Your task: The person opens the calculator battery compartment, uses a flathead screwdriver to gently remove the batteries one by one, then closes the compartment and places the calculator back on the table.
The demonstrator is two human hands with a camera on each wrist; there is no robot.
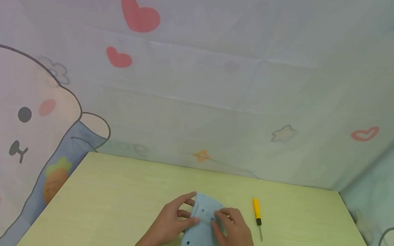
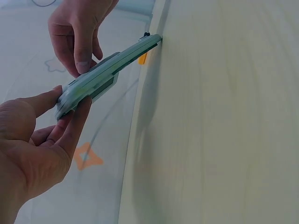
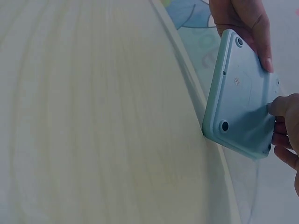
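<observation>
Low in the middle of the head frame, we see the pale-blue device clamped at its left edge by the left hand. The right hand touches its right side; whether it pinches something, we cannot tell. The table extends widely to both sides, with a yellow screwdriver at right.
</observation>
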